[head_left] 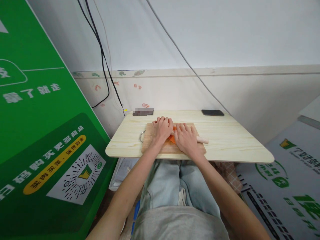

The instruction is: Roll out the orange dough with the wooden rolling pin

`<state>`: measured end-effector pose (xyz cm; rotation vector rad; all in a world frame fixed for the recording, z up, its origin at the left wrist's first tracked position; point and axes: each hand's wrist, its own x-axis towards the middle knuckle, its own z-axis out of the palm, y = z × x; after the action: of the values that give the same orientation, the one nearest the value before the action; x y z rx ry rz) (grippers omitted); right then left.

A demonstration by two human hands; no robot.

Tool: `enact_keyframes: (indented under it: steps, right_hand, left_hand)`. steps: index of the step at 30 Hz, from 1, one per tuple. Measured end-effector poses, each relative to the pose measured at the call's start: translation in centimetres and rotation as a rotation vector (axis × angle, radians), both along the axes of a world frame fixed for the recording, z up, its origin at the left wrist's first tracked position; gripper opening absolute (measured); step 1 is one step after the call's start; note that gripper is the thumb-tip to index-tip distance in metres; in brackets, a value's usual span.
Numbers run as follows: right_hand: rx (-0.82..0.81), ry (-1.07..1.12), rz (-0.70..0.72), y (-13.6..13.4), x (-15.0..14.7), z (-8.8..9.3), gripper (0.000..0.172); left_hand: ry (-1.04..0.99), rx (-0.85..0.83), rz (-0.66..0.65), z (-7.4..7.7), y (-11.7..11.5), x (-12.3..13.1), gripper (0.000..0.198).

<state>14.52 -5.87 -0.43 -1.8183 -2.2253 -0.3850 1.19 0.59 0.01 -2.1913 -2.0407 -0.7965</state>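
A wooden rolling pin (202, 140) lies across a wooden cutting board (150, 133), its right end sticking out past the board's edge. Beneath the pin is a flat orange piece (172, 139) that looks like dough or clay, mostly covered by the hands. My left hand (163, 127) bends its fingers over the left part of the pin, hiding that end. My right hand (185, 136) is laid over the pin's middle, fingers pointing forward and curved down on it. A metal loop handle (142, 136) shows at the board's left side.
The board rests on a small pale wood-grain table (240, 143) against the wall. Two phones lie along its back edge, one at left (143, 112) and one at right (213, 112). A green sign panel (62, 116) stands left; a white printed panel (282, 180) stands right. Cables hang behind.
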Motion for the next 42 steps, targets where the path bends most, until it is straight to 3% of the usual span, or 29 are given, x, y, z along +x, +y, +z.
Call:
enact_keyframes:
  steps: [3, 10, 17, 20, 28, 31, 39, 42]
  right_hand:
    - [-0.019, -0.004, -0.019, 0.3, -0.1, 0.6, 0.055]
    - [-0.178, -0.001, -0.07, 4.2, 1.1, 2.5, 0.051]
    - [0.045, 0.093, -0.003, -1.2, -0.8, -0.2, 0.061]
    - [0.066, 0.123, -0.01, -2.3, -1.4, -0.7, 0.063]
    - [-0.169, 0.081, -0.142, 3.1, 0.5, 2.8, 0.06]
    - [-0.182, 0.08, -0.141, 3.7, 0.8, 3.0, 0.057]
    - [0.029, 0.117, -0.048, -1.7, -1.3, -0.1, 0.054]
    - [0.058, 0.128, -0.065, -1.9, -1.5, -0.2, 0.053]
  left_hand:
    - [-0.002, -0.009, 0.002, 0.0, 0.0, 0.0, 0.044]
    - [-0.006, -0.017, -0.012, -0.3, 0.1, 0.0, 0.046]
    - [-0.027, -0.032, -0.029, 0.1, -0.2, 0.0, 0.043]
    - [-0.033, -0.037, -0.02, 0.2, -0.2, 0.0, 0.044]
    - [-0.026, -0.037, -0.028, 0.1, -0.2, 0.0, 0.044]
    - [-0.032, -0.039, -0.027, 0.1, -0.2, 0.0, 0.045]
    - [-0.052, -0.055, -0.015, 0.5, -0.5, 0.0, 0.045]
    - [-0.058, -0.064, -0.002, 0.5, -0.5, 0.0, 0.045]
